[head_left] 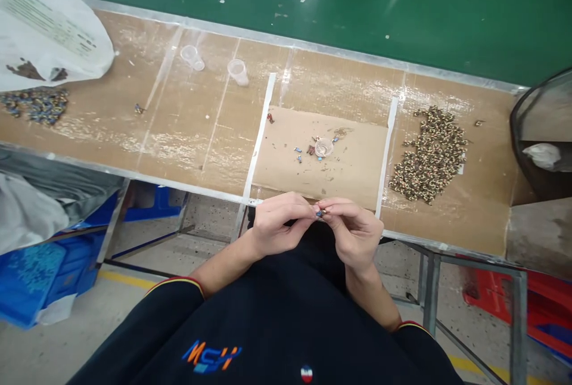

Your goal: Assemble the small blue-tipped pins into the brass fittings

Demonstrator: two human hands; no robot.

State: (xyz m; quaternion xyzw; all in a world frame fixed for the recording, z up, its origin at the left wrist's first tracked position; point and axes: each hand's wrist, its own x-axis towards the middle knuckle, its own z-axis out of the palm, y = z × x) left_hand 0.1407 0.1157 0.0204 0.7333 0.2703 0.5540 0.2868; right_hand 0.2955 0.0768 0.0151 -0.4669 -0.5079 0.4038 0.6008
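Both my hands meet just over the table's front edge, fingertips pinched together. Between them is a tiny blue and brass-coloured piece (320, 213), too small to make out fully. My left hand (283, 224) is closed on its blue side, and my right hand (355, 230) is closed on the other end. Beyond them lies a cardboard sheet (286, 176) with a small clear plastic cup (324, 147) on it. A few loose blue pieces (298, 149) and reddish-brown bits (311, 150) lie around the cup.
A big pile of small brass-and-dark parts (431, 155) lies on the right. At far left, blue-and-brass pieces (42, 106) sit beneath a white bag (53, 21). Two clear cups (238, 71) stand near the table's back edge. A dark-rimmed object (518, 123) borders the right end.
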